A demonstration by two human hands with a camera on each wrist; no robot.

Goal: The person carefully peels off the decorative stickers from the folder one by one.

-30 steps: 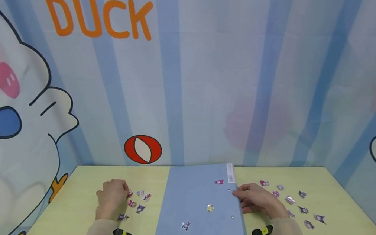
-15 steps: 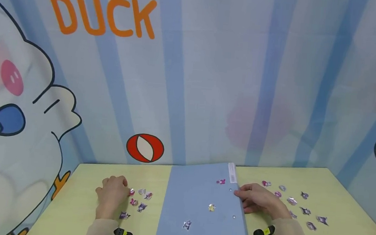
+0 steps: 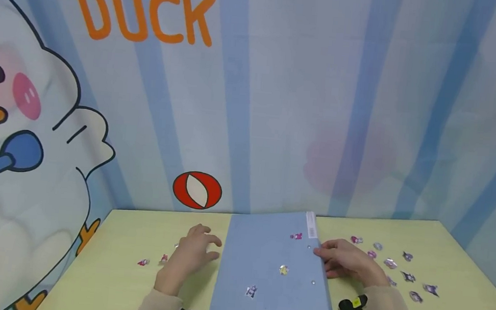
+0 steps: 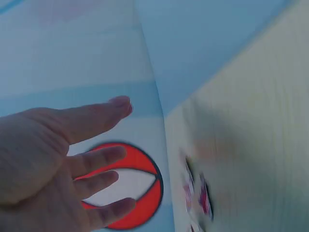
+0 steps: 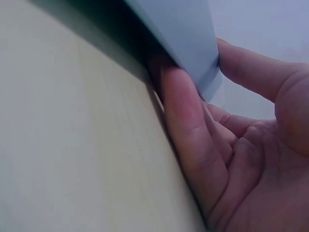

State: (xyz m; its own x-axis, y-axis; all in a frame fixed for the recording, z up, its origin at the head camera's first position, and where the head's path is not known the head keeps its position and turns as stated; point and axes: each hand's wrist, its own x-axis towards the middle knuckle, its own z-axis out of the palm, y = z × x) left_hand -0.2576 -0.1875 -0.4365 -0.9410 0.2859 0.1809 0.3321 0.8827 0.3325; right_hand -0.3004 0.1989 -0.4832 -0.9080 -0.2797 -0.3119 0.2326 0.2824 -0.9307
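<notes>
A light blue folder (image 3: 269, 270) with a white barcode label (image 3: 311, 224) lies on the pale yellow table, several small character stickers on its cover. My right hand (image 3: 351, 262) grips its right edge. In the right wrist view the thumb (image 5: 256, 67) is on the cover side and a finger (image 5: 186, 106) goes under the edge (image 5: 193, 53). Left of the folder, my left hand (image 3: 192, 253) hovers over the table with fingers parted, holding nothing. Stickers lie near it, a red one (image 3: 143, 262) and a pink one (image 3: 163, 259) among them; the hand hides others.
Several loose stickers (image 3: 390, 263) are scattered on the table right of the folder. A printed cloth backdrop (image 3: 279, 103) with the word DUCK rises behind the table's back edge. Each wrist carries a black camera (image 3: 352, 307).
My left hand has moved right toward the folder and its fingers have spread. A red sticker now shows where that hand was. The right hand keeps its hold; the head view has shifted slightly.
</notes>
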